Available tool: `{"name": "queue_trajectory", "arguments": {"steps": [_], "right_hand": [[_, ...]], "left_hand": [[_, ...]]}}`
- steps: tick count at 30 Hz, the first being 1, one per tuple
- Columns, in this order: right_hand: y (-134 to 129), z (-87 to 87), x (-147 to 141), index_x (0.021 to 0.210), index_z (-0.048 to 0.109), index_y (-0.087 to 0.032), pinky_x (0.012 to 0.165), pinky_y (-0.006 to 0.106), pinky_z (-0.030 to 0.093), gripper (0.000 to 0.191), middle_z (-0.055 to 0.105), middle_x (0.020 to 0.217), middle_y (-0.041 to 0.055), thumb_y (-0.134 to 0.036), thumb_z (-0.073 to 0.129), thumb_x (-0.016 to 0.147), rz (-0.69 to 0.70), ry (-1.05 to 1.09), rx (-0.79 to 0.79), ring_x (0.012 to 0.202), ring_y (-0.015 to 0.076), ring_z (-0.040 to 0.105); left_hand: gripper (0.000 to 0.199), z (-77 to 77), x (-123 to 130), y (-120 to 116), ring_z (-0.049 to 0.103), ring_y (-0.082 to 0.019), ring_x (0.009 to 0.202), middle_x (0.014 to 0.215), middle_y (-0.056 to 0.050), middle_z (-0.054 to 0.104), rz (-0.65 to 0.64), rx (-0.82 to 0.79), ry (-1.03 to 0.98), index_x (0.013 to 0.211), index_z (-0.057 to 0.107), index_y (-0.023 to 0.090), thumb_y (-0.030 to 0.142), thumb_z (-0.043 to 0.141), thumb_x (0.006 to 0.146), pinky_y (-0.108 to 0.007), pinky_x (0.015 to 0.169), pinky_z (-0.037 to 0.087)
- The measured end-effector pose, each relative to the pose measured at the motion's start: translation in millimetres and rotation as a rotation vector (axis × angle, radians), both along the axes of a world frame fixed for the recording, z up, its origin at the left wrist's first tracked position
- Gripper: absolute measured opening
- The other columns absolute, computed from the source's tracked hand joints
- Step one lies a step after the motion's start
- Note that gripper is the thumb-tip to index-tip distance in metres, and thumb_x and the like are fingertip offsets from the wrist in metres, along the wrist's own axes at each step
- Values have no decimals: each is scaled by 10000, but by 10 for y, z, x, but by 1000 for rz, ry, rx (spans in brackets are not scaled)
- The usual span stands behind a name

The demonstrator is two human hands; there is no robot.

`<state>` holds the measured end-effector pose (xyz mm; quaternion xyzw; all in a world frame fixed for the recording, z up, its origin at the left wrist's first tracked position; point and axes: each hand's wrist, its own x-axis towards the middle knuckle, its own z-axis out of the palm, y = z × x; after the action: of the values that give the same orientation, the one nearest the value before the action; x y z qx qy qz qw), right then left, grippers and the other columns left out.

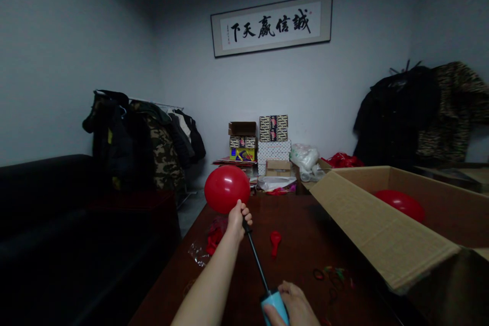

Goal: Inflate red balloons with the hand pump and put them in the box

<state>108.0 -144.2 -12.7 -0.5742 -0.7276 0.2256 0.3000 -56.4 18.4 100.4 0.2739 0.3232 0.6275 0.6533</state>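
A round, inflated red balloon (226, 189) sits at the far end of a hand balloon pump (273, 307). My left hand (240, 218) is closed around the pump's black end, right against the balloon; the balloon's neck is hidden by my fingers. From there a thin dark rod runs down to the light-blue barrel, which my right hand (294, 303) grips near the bottom edge of the view. On the brown table to the right of the rod lies a limp red balloon (275, 242). Left of my left wrist is a clear bag with red balloons (214, 239).
A large open cardboard box (382, 224) on the right contains an inflated red balloon (401, 205). Rubber bands (336, 280) lie scattered near it. Stacked boxes (273, 147) and a white plastic bag (304, 158) stand at the table's back. A black sofa (49, 234) is at left.
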Motion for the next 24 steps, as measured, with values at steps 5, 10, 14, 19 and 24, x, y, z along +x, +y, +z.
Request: {"name": "queue_trajectory", "arguments": {"steps": [5,10,14,19,24], "right_hand": [[-21,92,35,1004,704,-134,1076,375,294,548,611,1219,160,-604,479,832,21,25,32,1214,304,494],[25,262,46,1043,690,-125,1053,359,319,580,597,1223,162,-615,447,851,81,22,10,1190,297,502],[100,548,-22,1002,688,-127,1040,362,314,547,590,1190,157,-591,429,872,31,47,26,1151,284,513],[352,844,-107,926,681,-122,973,329,345,521,602,1117,152,-573,423,883,5,78,86,1072,262,541],[486,786,-185,838,672,-139,920,306,368,483,623,1047,137,-557,434,879,2,76,71,1017,252,565]], "left_hand": [[376,29,30,-31,277,-54,366,495,97,286,15,-17,-39,672,340,216,467,542,866,-189,397,159],[397,64,90,-84,262,-55,369,498,95,280,-21,2,-37,668,338,215,488,561,851,-187,389,147],[384,79,200,-196,271,-50,375,510,93,293,-50,20,-60,677,355,210,475,576,848,-183,391,162],[401,46,358,-337,260,-48,375,511,94,293,-142,29,-75,683,360,211,500,601,824,-187,392,154],[452,-58,390,-371,239,-54,364,488,95,292,-161,-19,-4,670,333,221,558,612,788,-201,387,129]]}}
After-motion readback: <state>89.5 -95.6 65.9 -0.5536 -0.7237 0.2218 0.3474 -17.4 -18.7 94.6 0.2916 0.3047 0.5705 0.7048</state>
